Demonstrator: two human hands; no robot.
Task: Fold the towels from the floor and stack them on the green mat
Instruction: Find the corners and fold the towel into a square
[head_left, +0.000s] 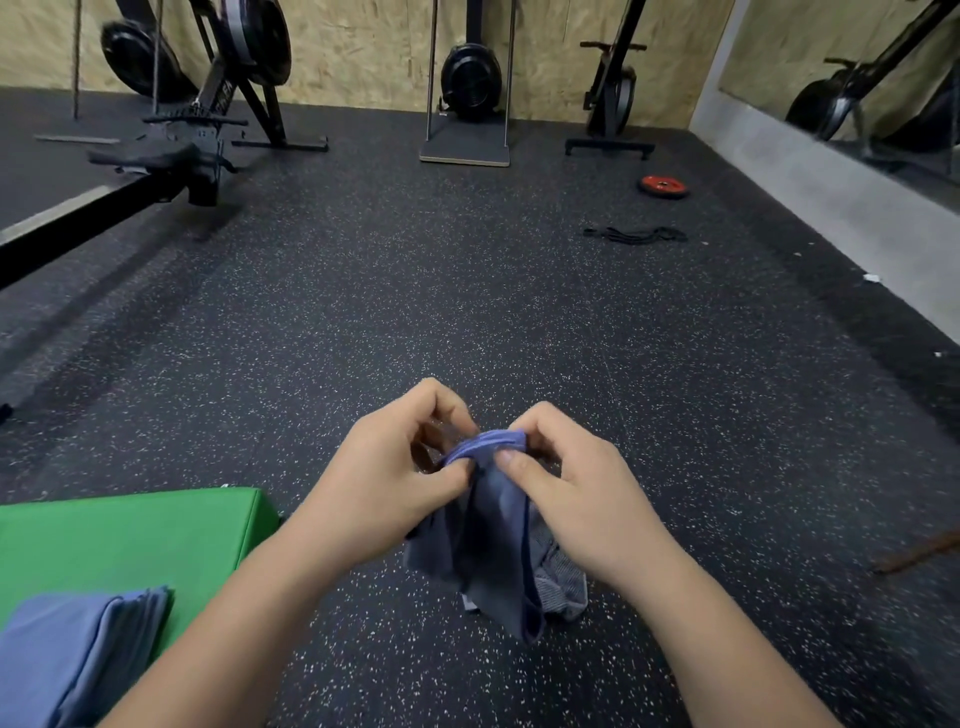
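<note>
A blue-grey towel (491, 540) hangs bunched from both my hands above the dark speckled floor. My left hand (395, 478) pinches its top edge on the left, and my right hand (566, 483) pinches the same edge on the right, the two hands close together. The towel's lower end trails down near a grey ribbed cloth (563, 584) lying on the floor under it. To the lower left lies the green mat (130, 535), with a stack of folded blue towels (78, 654) on its near part.
Rowing machines (208, 104) and other black gym machines (470, 83) stand along the far wooden wall. A red weight plate (663, 186) and a black band (636, 235) lie on the floor at the far right. A mirror (857, 78) runs along the right wall.
</note>
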